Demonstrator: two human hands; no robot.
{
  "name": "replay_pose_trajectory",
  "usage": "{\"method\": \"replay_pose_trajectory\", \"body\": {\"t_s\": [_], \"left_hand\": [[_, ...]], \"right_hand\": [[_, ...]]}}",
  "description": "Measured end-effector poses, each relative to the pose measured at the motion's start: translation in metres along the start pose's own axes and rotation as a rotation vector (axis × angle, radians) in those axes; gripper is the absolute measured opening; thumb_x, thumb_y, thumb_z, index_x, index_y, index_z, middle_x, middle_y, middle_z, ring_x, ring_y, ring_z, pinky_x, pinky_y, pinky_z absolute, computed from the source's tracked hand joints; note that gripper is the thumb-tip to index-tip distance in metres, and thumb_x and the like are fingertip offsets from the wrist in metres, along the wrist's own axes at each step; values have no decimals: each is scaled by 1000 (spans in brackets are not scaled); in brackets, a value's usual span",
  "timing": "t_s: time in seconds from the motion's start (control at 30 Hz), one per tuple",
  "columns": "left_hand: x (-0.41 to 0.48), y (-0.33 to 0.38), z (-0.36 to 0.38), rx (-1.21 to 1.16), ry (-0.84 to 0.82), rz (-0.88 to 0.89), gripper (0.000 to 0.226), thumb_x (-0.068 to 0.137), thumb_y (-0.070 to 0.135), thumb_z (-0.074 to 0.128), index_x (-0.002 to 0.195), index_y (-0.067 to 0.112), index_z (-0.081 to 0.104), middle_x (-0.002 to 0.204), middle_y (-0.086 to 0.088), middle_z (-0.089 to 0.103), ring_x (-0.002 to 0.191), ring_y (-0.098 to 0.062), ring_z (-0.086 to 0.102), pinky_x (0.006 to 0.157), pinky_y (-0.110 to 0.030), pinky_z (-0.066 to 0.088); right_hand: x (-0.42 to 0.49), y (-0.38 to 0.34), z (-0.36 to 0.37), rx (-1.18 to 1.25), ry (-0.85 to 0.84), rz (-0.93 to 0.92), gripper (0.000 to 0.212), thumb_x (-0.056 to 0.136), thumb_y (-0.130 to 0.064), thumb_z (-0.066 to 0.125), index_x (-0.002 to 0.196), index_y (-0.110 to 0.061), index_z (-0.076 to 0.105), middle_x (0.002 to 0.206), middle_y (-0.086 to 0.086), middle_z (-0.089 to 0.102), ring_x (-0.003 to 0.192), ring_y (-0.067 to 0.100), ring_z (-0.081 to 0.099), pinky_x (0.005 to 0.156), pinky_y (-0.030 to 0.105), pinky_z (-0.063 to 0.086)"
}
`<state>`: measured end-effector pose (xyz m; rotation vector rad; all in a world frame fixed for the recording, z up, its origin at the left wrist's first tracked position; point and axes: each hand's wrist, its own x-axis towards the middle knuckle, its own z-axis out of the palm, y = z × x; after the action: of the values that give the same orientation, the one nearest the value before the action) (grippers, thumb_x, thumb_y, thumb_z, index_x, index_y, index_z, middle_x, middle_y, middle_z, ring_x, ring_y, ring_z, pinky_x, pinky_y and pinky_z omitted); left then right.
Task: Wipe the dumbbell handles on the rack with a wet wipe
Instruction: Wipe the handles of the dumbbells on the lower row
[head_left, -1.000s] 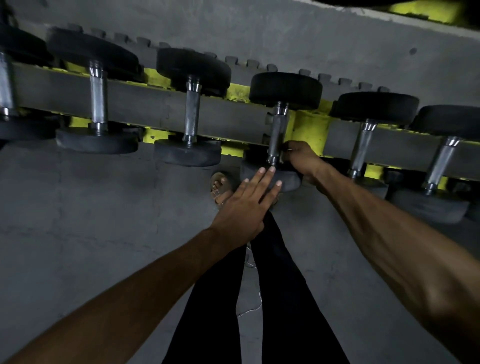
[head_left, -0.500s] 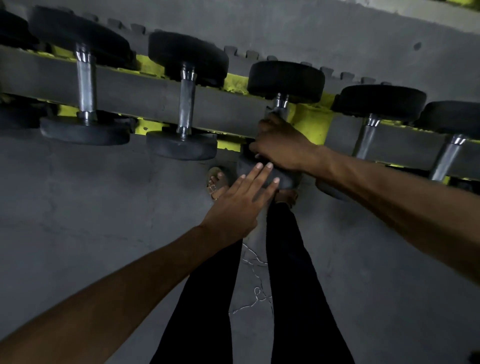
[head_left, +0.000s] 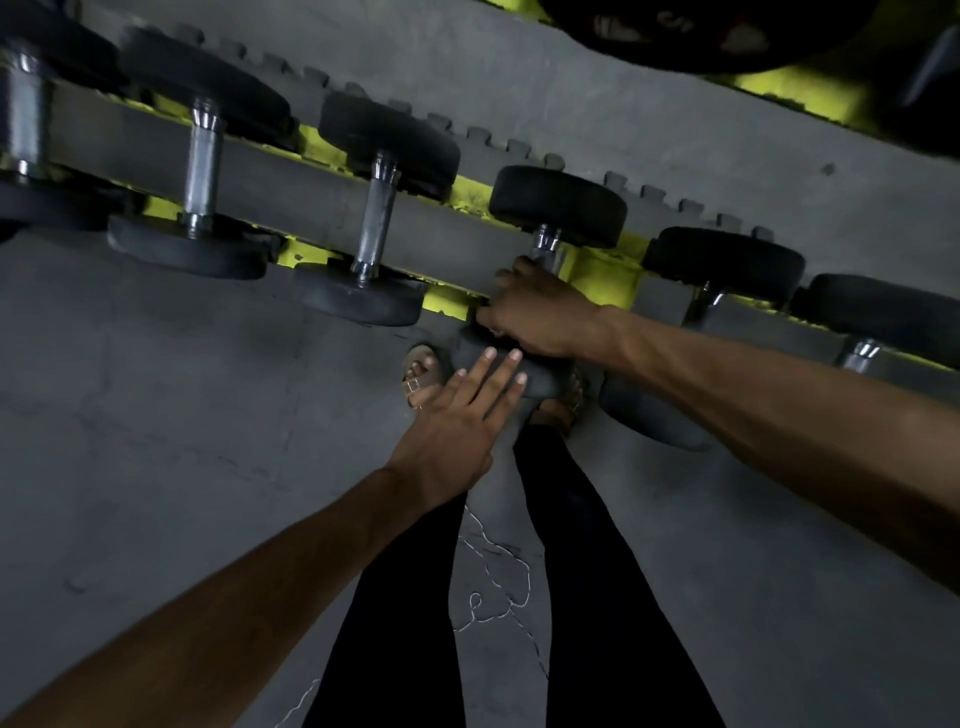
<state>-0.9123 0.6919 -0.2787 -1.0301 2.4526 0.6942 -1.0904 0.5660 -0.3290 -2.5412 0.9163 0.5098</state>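
Right grip (head_left: 540, 312) curled round the handle (head_left: 545, 243) of the dumbbell (head_left: 558, 205) lying across the rack (head_left: 291, 195) — fingers wrapped, most of the bar hidden. Left grip (head_left: 457, 426) flat, fingers straight, touching that dumbbell's near head (head_left: 548, 376) — holding nothing.

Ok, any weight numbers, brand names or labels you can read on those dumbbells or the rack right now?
No text can be read in this view.
On the dark round plate at top right: pale marks, too blurred to read.
On the dumbbell heads and the rack rail: no numbers or labels show.
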Motion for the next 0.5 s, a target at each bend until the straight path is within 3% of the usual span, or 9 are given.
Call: {"method": "replay_pose_trajectory", "body": {"t_s": [0.07, 0.17, 0.23, 0.3, 0.33, 0.5], "left_hand": [[-1, 6, -1, -12, -9, -28, 91, 87, 20, 56, 165, 5, 11, 173, -18, -8, 160, -38, -1, 126, -52, 22], [0, 17, -5, -64, -19, -79, 91, 88, 22, 58, 165, 4, 11, 173, -17, -10, 160, -37, -4, 127, -50, 21], [1, 24, -8, -106, -51, -110, 91, 90, 25, 58, 165, 4, 10, 172, -17, -14, 160, -37, -8, 127, -50, 21], [3, 28, -12, -126, -81, -131, 90, 94, 29, 56, 165, 4, 7, 171, -17, -19, 159, -36, -12, 127, -50, 21], [3, 29, -13, -128, -93, -136, 91, 95, 31, 56, 165, 4, 4, 170, -17, -22, 159, -36, -15, 127, -50, 21], [3, 33, -14, -119, -128, -148, 97, 94, 32, 55, 164, 4, -5, 167, -17, -31, 157, -36, -22, 127, -52, 19]], "right_hand": [[-8, 17, 0, -140, 103, -1, 5, 87, -18, 63, 91, -21, 64, 86, 7, 66, 90, 33, 60, 77, 40, 48], [-25, 34, 6, -71, 226, 163, 20, 82, -11, 68, 97, -20, 61, 91, 3, 66, 82, 29, 65, 56, 30, 40], [-35, 25, 17, -52, 165, 35, 21, 84, -11, 65, 102, -21, 62, 99, 2, 66, 81, 28, 66, 53, 30, 40], [-39, 18, 22, -24, 105, -195, 16, 88, -14, 62, 103, -20, 62, 102, 2, 63, 89, 28, 63, 56, 33, 43], [-39, 21, 18, -17, 100, -216, 16, 88, -13, 62, 102, -20, 61, 103, 3, 61, 94, 28, 61, 57, 33, 43], [-39, 32, 23, 132, 336, 136, 21, 80, -5, 62, 98, -14, 57, 106, 7, 52, 90, 30, 58, 52, 34, 35]]}}
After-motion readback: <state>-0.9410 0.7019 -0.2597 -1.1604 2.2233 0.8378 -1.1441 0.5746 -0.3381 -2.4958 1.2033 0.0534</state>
